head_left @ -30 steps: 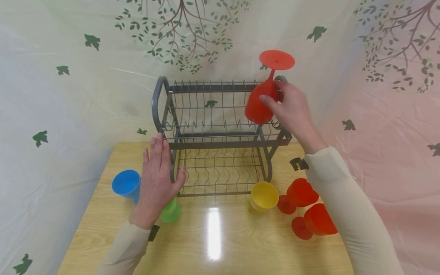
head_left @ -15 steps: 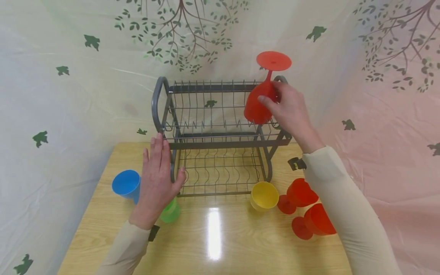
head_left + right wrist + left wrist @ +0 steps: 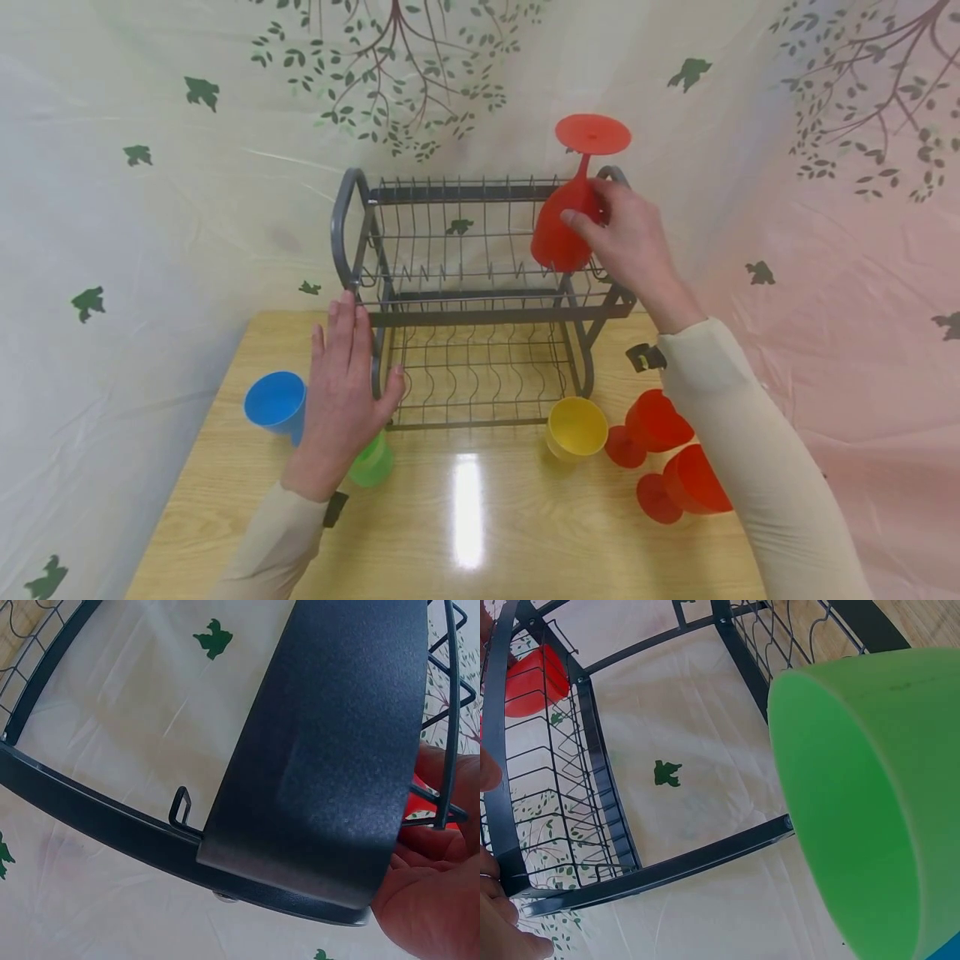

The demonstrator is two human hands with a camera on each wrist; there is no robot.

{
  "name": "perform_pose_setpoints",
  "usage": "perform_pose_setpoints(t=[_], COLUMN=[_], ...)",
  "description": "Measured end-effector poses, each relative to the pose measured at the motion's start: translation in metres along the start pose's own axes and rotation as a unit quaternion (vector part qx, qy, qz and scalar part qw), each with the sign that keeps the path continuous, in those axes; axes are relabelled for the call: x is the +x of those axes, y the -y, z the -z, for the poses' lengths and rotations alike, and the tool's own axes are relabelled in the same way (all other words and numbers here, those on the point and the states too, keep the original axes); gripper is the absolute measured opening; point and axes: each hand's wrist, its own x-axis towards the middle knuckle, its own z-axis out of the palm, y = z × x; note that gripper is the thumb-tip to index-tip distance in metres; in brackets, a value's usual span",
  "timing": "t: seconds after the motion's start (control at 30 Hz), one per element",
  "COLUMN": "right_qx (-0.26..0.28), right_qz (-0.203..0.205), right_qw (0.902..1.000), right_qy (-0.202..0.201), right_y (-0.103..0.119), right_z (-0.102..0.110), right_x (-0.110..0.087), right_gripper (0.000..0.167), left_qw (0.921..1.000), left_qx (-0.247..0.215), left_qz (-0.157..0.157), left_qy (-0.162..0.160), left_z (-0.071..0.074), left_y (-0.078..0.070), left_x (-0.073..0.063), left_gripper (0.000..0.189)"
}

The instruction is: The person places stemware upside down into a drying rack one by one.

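Upside down over the right end of the dish rack's (image 3: pixel 502 317) upper tier is a red plastic goblet (image 3: pixel 558 229), its round foot uppermost and its bowl slightly tilted. My right hand (image 3: pixel 630 242) grips the bowl near the stem between thumb and fingers. In the right wrist view the rack's dark frame hides most of that goblet. With fingers straight and together, my left hand (image 3: pixel 341 392) touches the rack's front left corner. A green cup (image 3: pixel 372 462) stands partly hidden behind this hand; it looms large in the left wrist view. Left of the hand is a blue cup (image 3: pixel 276 402).
A yellow cup (image 3: pixel 576 429) stands before the rack's front right corner. Two more red goblets (image 3: pixel 660 419) lie on their sides at the right, one partly covered by the right sleeve (image 3: pixel 750 450). Behind the wooden table (image 3: pixel 517 533) hangs a patterned sheet (image 3: pixel 225 192).
The red goblet and my right hand have shifted slightly left and the goblet's foot a little lower. My left hand has stayed at the rack's corner.
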Motion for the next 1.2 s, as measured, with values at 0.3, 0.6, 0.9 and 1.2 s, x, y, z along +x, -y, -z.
perform_pose_setpoints(t=[0.3,0.6,0.9,1.2], right_qx=[0.016,0.071,0.136,0.187], right_qz=[-0.002,0.011,0.029,0.052], right_qw=[0.9999,0.9953,0.9783,0.9577], right_qy=[0.001,-0.065,-0.154,-0.213], right_y=[-0.002,-0.002,0.007,-0.006], right_z=[0.000,0.004,0.005,-0.003], right_x=[-0.002,-0.029,-0.075,-0.117], right_gripper=[0.063,0.068,0.053,0.040], left_qw=[1.0000,0.9996,0.9994,0.9989], left_qx=[-0.002,-0.016,-0.018,-0.024], left_qz=[-0.001,-0.011,-0.012,-0.015], left_qy=[0.002,-0.019,-0.029,-0.038], left_z=[-0.001,-0.005,-0.006,-0.010], left_y=[0.000,0.000,0.001,0.002], left_x=[0.000,-0.001,-0.001,0.000], left_gripper=[0.078,0.078,0.079,0.086])
